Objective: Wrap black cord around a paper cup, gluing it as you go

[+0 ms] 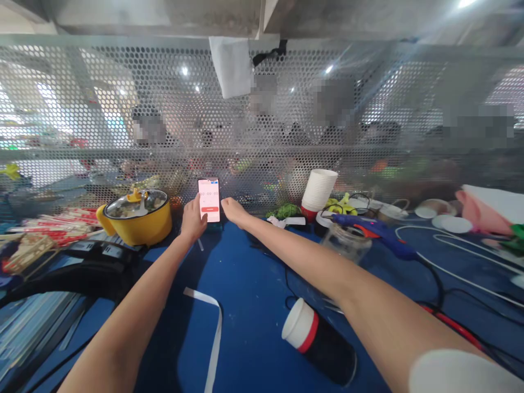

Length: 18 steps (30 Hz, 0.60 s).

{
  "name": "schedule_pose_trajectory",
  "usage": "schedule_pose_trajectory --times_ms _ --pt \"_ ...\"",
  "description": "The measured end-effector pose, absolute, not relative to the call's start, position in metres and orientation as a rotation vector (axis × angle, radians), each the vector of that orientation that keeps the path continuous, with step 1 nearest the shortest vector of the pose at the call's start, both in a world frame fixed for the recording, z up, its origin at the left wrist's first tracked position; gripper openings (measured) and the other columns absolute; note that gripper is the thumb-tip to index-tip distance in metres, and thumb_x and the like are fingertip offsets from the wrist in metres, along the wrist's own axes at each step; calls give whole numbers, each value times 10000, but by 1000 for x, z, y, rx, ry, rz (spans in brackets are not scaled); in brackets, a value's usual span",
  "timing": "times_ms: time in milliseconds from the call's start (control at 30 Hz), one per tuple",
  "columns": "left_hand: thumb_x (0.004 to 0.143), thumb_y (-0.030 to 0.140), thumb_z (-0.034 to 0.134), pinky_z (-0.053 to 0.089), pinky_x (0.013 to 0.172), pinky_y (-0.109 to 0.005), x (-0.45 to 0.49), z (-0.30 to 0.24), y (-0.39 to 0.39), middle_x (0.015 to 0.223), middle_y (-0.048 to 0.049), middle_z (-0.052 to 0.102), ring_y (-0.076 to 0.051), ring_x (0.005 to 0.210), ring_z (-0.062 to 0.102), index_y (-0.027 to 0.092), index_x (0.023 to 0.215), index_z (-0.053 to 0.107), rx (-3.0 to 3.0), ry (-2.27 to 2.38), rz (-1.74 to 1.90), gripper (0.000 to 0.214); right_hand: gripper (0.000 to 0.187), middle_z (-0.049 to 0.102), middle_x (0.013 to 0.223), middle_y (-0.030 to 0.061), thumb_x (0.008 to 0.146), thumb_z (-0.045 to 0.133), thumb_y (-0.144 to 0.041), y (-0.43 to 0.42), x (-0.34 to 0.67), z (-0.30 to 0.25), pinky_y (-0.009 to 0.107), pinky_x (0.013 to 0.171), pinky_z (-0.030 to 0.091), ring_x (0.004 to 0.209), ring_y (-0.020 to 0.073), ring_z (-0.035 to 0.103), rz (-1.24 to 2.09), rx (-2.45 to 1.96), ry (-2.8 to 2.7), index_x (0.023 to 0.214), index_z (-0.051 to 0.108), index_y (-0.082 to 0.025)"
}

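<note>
A smartphone (209, 200) stands upright against the perforated metal screen (82, 109) at the back of the blue table (245, 305); its display shows a white page with a red button. My left hand (194, 218) rests at the phone's left edge, its fingers touching the side and lower screen. My right hand (234, 210) sits at the phone's right edge with the fingers curled in, touching or gripping that side. Both forearms stretch straight out from me toward it.
A yellow pot (137, 216) with a glass lid stands to the left, by red-wrapped chopsticks (57, 226). A stack of white cups (318, 191), a blue glue gun (374, 232), a glass jar (346, 240) and cables lie to the right. A fallen paper cup (317, 341) and a white strip (213, 327) lie near me.
</note>
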<state>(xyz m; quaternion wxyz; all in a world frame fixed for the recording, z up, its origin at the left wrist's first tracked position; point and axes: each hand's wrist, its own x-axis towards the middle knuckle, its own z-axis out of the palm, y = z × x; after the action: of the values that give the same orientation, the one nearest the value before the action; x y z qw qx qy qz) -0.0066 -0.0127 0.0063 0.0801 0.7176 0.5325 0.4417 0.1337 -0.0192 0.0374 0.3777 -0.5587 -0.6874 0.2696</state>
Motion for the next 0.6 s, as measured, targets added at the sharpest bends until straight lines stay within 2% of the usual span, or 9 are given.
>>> schedule_pose_trajectory --times_ms 200,367,600 --pt "646 97 489 264 936 -442 2 9 -18 1233 -142 457 -312 1114 346 76 1303 249 2431 1765 1180 699 263 522 1089 75 841 449 -271 -72 153 54 384 778 439 923 179 532 604 -1396 -1823 1072 499 -155" --pt "677 116 461 284 908 -451 7 8 -20 1195 -144 491 -322 1084 361 70 1306 248 2512 1887 1083 666 296 531 1152 124 856 358 -207 -116 175 63 321 926 317 1079 182 469 591 -1365 -1867 1100 500 -119" --pt "680 152 473 329 873 -430 7 4 -26 1136 -150 535 -317 1052 393 56 1305 244 2561 1960 1000 672 323 584 1068 120 853 327 -256 -143 207 52 339 875 380 998 181 537 647 -1372 -1866 1110 479 -129"
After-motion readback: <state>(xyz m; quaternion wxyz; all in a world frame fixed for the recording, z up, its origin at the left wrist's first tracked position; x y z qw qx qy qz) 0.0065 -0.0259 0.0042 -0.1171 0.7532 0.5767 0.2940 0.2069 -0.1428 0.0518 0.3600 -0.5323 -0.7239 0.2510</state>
